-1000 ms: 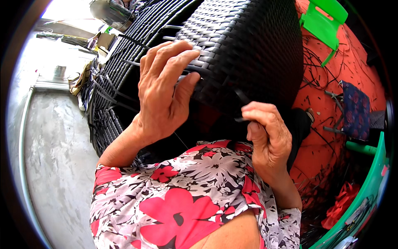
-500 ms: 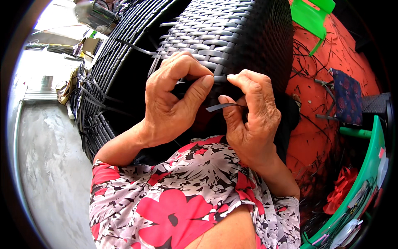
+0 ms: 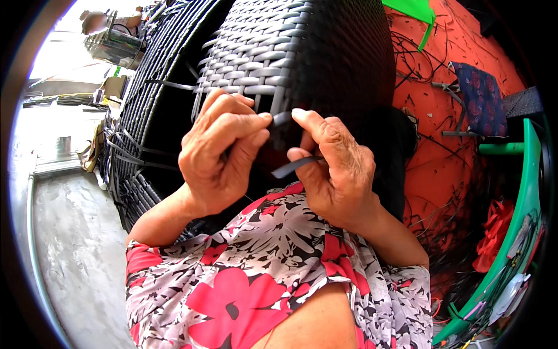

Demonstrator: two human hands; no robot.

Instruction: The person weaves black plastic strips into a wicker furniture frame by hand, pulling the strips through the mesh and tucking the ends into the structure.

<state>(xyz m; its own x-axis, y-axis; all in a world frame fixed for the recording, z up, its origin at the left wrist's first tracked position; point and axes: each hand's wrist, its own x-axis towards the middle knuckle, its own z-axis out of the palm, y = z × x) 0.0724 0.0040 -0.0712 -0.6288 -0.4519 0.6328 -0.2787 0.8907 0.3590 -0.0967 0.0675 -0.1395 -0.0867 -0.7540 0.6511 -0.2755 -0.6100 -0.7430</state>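
A dark grey woven piece [image 3: 256, 43], like wicker made of flat plastic strips, stands in front of me with its corner toward me. At its near edge my left hand [image 3: 221, 154] is closed, thumb and forefinger pinched at a short grey weaving strip [image 3: 281, 118] that bends round the corner. My right hand [image 3: 343, 171] has its forefinger tip against the same corner. Its thumb and curled fingers hold a flat grey strip, whose free end [image 3: 286, 169] sticks out to the left. Whether both bits belong to one strip is hidden.
Left of the piece is a black woven frame [image 3: 168, 70] with loose strips poking out. On the red floor [image 3: 430, 192] lie strip scraps. To the right are a patterned-seat chair [image 3: 479, 99] and a green plastic chair [image 3: 526, 192] bearing tools. Someone [image 3: 96, 23] is at far upper left.
The woven piece and both hands sit further left in the picture. My left fingertips have drawn back slightly from the corner, and the strip there shows more. The right hand keeps its strip.
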